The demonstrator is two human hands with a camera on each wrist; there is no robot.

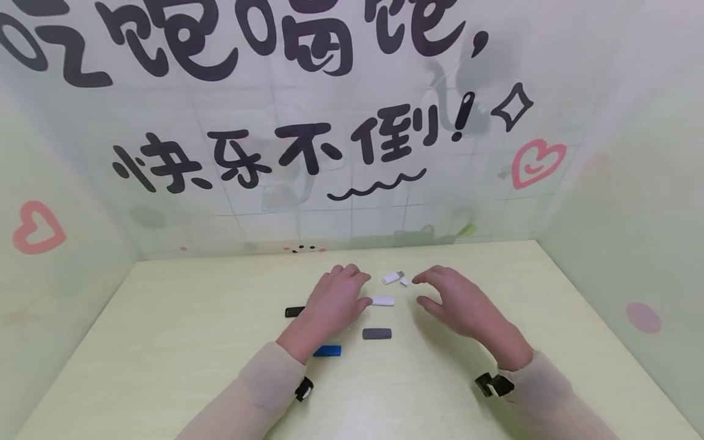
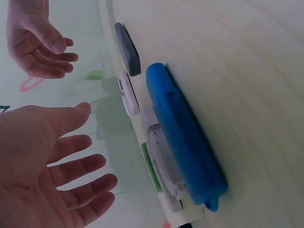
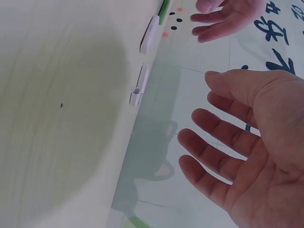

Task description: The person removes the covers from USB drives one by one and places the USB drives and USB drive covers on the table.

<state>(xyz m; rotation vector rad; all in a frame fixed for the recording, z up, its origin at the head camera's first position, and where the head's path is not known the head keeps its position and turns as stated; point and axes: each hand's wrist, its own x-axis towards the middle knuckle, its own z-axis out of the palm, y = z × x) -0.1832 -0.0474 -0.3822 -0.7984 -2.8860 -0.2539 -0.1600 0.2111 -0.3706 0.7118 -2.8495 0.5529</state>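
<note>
My left hand (image 1: 338,299) hovers over the table with fingers apart, near a white USB stick (image 1: 384,300). Opposite it, my right hand (image 1: 462,299) is raised with fingers loosely bent, holding nothing. Between the hands, farther back, lies a white USB stick with its metal plug bare (image 1: 392,278), and its small white cap (image 1: 404,282) sits beside it. A grey USB stick (image 1: 376,333) lies closer to me. The blue stick (image 2: 185,135) looms large in the left wrist view, pale sticks (image 2: 164,156) behind it. My left arm partly covers a black stick (image 1: 294,311).
The pale wooden table (image 1: 181,342) is bounded by a back wall (image 1: 308,220) with black lettering and by side walls. A green object (image 2: 151,166) shows behind the pale sticks in the left wrist view. Each wrist wears a black strap (image 1: 495,385).
</note>
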